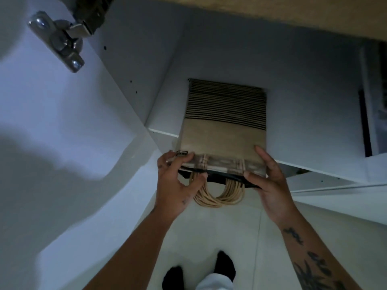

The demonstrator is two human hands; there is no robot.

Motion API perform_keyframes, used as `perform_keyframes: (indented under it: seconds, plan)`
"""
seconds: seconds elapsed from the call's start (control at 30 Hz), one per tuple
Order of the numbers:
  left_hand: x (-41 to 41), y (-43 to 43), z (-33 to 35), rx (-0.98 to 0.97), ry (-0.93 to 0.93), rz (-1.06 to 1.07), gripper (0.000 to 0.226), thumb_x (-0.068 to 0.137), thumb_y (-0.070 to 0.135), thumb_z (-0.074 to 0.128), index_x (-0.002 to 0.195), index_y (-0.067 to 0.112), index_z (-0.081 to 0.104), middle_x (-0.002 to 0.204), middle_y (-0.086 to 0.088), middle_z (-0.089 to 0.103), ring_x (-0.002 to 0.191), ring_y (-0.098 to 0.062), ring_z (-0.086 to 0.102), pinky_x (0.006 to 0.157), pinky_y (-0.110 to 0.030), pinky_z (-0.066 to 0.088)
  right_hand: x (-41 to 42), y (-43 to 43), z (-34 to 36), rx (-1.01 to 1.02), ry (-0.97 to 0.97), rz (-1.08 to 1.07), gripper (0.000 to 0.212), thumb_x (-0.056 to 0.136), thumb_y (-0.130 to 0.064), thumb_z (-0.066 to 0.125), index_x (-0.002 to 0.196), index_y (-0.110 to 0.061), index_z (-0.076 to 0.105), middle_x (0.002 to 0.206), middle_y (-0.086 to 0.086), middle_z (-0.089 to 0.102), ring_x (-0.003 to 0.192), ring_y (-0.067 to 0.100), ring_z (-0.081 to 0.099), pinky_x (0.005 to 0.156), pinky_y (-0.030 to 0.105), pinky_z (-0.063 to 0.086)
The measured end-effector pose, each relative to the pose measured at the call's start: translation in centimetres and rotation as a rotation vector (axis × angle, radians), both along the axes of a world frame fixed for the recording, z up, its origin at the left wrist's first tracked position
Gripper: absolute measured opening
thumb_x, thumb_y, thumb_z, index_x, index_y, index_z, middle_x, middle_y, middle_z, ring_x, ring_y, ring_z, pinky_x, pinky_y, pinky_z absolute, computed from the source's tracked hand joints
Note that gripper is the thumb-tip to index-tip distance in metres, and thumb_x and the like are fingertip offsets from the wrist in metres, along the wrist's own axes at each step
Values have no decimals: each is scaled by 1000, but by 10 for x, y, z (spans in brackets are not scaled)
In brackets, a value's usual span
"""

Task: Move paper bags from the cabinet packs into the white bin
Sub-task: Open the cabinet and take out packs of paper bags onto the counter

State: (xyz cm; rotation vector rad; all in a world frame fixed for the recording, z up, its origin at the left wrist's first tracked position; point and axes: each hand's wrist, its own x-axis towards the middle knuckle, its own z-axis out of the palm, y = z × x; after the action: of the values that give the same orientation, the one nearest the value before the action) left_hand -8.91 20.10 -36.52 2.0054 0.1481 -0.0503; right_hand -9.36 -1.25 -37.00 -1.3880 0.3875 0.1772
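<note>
A stack of flat brown paper bags (224, 132) lies on a white cabinet shelf (314, 122), its front end sticking out past the shelf edge. Tan rope handles (219, 195) hang down from that end. My left hand (178, 181) grips the stack's front left corner, thumb on top and fingers underneath near the handles. My right hand (270, 181) holds the front right corner, thumb below and fingers up the side. The white bin is not in view.
The open white cabinet door (62, 122) with a metal hinge (62, 40) stands close on the left. A wooden surface (272, 13) runs above the cabinet. Below lie a pale tiled floor (230, 231) and my dark-socked feet (225, 266).
</note>
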Motion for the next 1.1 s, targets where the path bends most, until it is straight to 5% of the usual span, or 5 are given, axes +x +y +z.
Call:
perform_keyframes:
  seconds: [0.17, 0.3, 0.47, 0.9, 1.1]
  plan:
    - [1, 11, 15, -70, 111, -37, 47, 54, 45, 82, 89, 49, 50, 126, 20, 43, 117, -10, 45, 86, -13, 39, -22, -6, 5, -33, -13, 66, 71, 51, -40, 84, 116, -51, 57, 122, -32, 57, 128, 6, 47, 100, 32, 45]
    - [36, 14, 21, -332, 299, -73, 57, 70, 21, 78, 114, 42, 50, 129, 8, 44, 118, -15, 46, 96, -26, 46, -14, -9, 11, -80, -34, 138, 83, 54, -60, 77, 127, -53, 39, 127, -35, 49, 119, -13, 48, 94, 10, 43]
    - [32, 12, 20, -439, 364, -189, 90, 75, 7, 73, 145, 36, 25, 126, 10, 46, 115, -10, 49, 86, -11, 49, -7, -5, 10, -24, -26, 139, 73, 63, -43, 77, 125, -53, 40, 136, -14, 48, 118, 0, 53, 95, 15, 46]
    - [-54, 39, 32, -347, 445, -282, 92, 71, 12, 77, 144, 38, 27, 122, 21, 47, 114, -1, 52, 103, -34, 46, -107, 19, 28, 114, 120, -16, 77, 51, -23, 85, 118, -42, 54, 124, -14, 59, 108, 9, 62, 76, 22, 57]
    - [-75, 37, 47, -321, 458, -324, 92, 72, 6, 77, 144, 36, 28, 122, 25, 42, 105, 12, 47, 101, -23, 44, -139, 23, 34, 44, 139, -81, 76, 67, 6, 69, 123, -41, 48, 133, -2, 53, 115, 19, 57, 77, 25, 58]
